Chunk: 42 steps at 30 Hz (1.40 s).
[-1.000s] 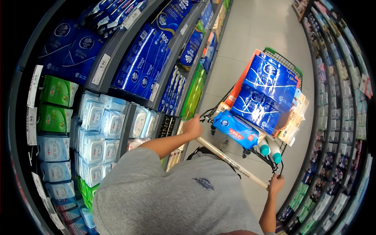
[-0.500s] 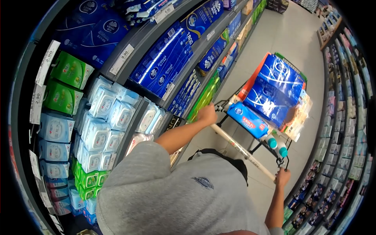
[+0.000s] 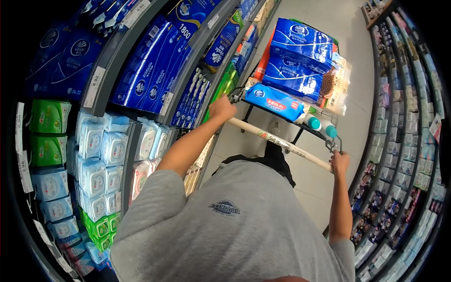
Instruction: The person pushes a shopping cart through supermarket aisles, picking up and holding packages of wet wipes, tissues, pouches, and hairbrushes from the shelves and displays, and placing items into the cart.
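My left hand (image 3: 222, 108) is wrapped round the left end of the pale cart handle (image 3: 277, 141). The right end of that bar is in my right hand (image 3: 339, 162). Beyond the bar, the shopping cart (image 3: 313, 130) holds two large blue tissue packs (image 3: 300, 44), one past the other. A smaller blue wipes pack (image 3: 274, 101) lies nearest the handle. Two bottles with teal caps (image 3: 314, 123) are at the cart's near right corner. A brown hairbrush (image 3: 328, 84) in clear packaging lies at the right side.
Shelves on the left carry blue tissue packs (image 3: 151, 70), green wipes packs (image 3: 50, 116) and pale blue wipes packs (image 3: 92, 139). Shelves on the right (image 3: 399, 136) hold many small packages. The tiled floor (image 3: 324, 11) runs forward between them. My shoe (image 3: 274, 127) shows below the bar.
The view swung right, then back left. The cart now appears higher in view and turned straighter ahead of me, with the handle less tilted. Both hands have kept hold of the bar.
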Motion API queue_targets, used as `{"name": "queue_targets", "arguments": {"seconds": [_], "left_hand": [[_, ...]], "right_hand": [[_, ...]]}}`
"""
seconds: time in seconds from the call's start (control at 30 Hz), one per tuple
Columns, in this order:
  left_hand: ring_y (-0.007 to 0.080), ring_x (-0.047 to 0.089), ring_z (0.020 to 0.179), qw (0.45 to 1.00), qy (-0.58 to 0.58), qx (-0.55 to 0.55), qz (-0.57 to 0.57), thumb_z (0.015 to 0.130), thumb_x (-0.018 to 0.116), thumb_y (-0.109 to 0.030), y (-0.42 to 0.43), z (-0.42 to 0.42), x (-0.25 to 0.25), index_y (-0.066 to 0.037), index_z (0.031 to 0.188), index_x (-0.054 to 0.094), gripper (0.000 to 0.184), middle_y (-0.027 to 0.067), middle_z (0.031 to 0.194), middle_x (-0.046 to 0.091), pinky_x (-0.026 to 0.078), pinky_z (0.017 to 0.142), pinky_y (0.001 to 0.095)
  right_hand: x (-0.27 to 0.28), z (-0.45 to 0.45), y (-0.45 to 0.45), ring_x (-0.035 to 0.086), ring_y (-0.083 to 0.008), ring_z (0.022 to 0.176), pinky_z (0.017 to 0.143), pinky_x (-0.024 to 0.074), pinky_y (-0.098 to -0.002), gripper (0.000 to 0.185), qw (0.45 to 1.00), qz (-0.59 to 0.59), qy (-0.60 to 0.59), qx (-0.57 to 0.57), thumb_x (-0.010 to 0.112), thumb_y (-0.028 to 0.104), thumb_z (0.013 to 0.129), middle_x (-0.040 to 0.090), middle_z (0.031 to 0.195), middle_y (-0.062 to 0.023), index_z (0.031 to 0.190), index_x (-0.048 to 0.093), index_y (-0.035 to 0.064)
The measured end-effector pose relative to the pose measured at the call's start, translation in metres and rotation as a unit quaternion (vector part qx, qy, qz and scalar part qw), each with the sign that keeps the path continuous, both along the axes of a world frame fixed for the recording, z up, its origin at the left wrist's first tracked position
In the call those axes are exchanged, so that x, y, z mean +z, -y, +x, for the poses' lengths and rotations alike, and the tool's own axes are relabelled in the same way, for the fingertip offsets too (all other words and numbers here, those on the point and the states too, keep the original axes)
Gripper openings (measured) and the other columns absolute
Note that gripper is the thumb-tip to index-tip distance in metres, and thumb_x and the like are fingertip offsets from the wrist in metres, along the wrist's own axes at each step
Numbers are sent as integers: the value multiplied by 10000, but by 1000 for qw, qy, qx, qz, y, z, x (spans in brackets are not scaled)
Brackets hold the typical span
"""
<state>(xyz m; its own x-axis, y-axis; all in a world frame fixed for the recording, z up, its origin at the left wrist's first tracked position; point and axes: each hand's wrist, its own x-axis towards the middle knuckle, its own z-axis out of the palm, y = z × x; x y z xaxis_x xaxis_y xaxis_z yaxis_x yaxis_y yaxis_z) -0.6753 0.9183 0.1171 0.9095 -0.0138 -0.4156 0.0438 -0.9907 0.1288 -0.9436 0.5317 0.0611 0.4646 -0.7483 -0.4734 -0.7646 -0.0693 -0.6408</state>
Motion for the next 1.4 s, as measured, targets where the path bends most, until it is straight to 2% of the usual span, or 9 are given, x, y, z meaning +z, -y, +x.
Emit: {"name": "queue_targets", "arguments": {"seconds": [0.23,0.4,0.9,0.97,1.03,1.1,1.17,1.23,1.4], "left_hand": [[352,649,948,999,-28,42,11,778,654,-268,13,14,0,14,1181,498,516,213,1006,666,497,835,426],[382,631,968,997,-51,57,9,778,661,-270,20,13,-3,33,1210,470,561,250,1014,650,493,832,453],[367,579,1095,979,-119,157,-51,759,672,-353,24,38,-26,-5,1246,532,615,233,1175,602,451,932,414],[363,595,1072,984,-127,119,-32,756,677,-373,38,61,-3,-2,1183,585,573,226,1131,626,454,927,420],[367,613,1033,989,-34,123,-77,762,690,-391,61,91,4,-2,1121,622,534,236,1067,645,470,899,407],[330,638,1006,949,55,128,-283,782,691,-449,79,135,-21,5,1070,647,540,222,1011,669,483,872,384],[280,641,1005,889,18,162,-428,803,690,-480,124,176,2,43,1112,615,613,207,1042,664,487,863,349],[179,595,920,834,60,177,-519,852,651,-476,170,202,13,-3,1145,603,558,80,994,649,448,827,296],[227,586,1048,851,-56,157,-498,798,705,-466,217,250,31,20,1199,554,648,155,1144,615,444,901,368]], "right_hand": [[-9,38,33,580,-180,465,447,476,-307,296,1000,22,10,13,606,208,840,585,602,-106,801,607,-86],[-15,53,55,552,-173,441,406,435,-302,575,998,62,21,-8,532,469,916,569,576,-118,742,596,-75],[-27,105,118,542,-181,483,446,409,-325,618,980,194,-27,-38,445,544,941,531,576,-82,645,526,7],[-25,134,139,585,-185,640,554,441,-351,559,978,-167,26,120,457,476,962,561,656,-77,683,533,-3],[13,194,138,610,-192,813,698,478,-353,465,979,-124,149,62,475,397,975,620,795,-90,790,583,-16],[28,261,133,622,-194,880,773,496,-339,407,957,10,288,26,489,352,977,647,910,-119,927,617,-31],[40,326,121,619,-191,928,817,494,-325,441,940,83,324,62,522,381,957,650,974,-126,1031,626,-41],[37,386,112,613,-202,941,823,477,-299,506,939,36,311,144,586,390,919,650,1010,-157,1103,602,-81],[53,458,71,629,-215,935,838,461,-314,576,953,84,245,158,703,441,802,665,1015,-178,1046,631,-75]]}}
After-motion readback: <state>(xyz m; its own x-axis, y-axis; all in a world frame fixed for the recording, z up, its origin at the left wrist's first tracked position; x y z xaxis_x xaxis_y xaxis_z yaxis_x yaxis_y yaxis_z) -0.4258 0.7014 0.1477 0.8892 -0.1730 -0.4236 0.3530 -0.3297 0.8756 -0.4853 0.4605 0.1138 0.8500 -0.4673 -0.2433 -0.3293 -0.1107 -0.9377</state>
